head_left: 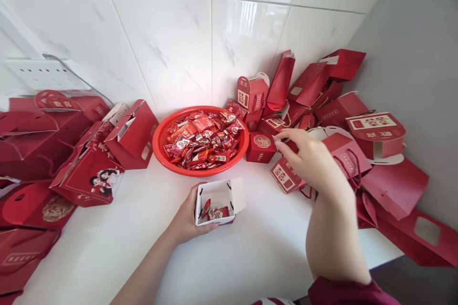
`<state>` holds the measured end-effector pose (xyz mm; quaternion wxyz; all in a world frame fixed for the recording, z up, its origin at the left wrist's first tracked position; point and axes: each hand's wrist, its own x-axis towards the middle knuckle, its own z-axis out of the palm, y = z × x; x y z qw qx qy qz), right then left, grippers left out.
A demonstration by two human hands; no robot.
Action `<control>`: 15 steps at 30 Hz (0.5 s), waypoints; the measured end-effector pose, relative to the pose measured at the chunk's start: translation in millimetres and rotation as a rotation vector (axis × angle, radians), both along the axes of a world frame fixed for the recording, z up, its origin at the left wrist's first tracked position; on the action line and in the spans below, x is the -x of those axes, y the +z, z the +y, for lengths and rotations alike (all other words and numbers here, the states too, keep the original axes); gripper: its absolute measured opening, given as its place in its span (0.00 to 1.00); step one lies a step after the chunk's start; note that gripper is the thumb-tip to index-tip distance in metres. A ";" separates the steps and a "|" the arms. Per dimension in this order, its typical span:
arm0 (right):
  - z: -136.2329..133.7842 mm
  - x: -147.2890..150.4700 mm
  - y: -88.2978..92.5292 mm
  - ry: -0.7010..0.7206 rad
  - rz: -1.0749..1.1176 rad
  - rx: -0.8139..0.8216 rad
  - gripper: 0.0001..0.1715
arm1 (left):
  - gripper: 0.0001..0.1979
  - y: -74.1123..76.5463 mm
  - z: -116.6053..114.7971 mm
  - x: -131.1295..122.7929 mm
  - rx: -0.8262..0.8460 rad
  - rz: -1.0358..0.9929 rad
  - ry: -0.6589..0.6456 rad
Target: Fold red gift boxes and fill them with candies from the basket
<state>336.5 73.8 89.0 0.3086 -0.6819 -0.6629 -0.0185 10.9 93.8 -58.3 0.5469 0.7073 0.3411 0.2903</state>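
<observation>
An open gift box (215,190), white inside with its flap folded out to the right, sits low over the white tabletop. My left hand (191,217) is closed around its left and front sides. A few wrapped sweets (218,213) lie at the bottom of the box. To the right, my right hand (309,157) hovers beside a small red box (261,147) with a gold round emblem. Its thumb and index fingertips come together in a pinch; what they hold is hidden or too small to name. A red plastic basket (156,145) heaped with wrapped sweets stands beyond the open box.
Red gift boxes (86,169) crowd the left side, one printed with a cartoon couple. More red boxes (375,128) are piled along the right, some with rope handles. White wall tiles (171,33) rise behind, with a socket strip (46,75) at the left.
</observation>
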 end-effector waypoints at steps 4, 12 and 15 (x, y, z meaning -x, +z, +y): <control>-38.3 -47.3 2.5 -0.451 -0.051 0.012 0.21 | 0.44 -0.2 1.4 0.0 0.011 0.031 0.009; -21.3 -113.0 -32.0 -0.593 -0.019 0.263 0.63 | 0.43 1.4 -1.3 -1.3 0.044 -0.008 0.000; -10.2 -109.0 -40.4 -0.552 -0.091 0.275 0.69 | 0.44 4.0 -2.4 -1.1 0.035 -0.016 0.008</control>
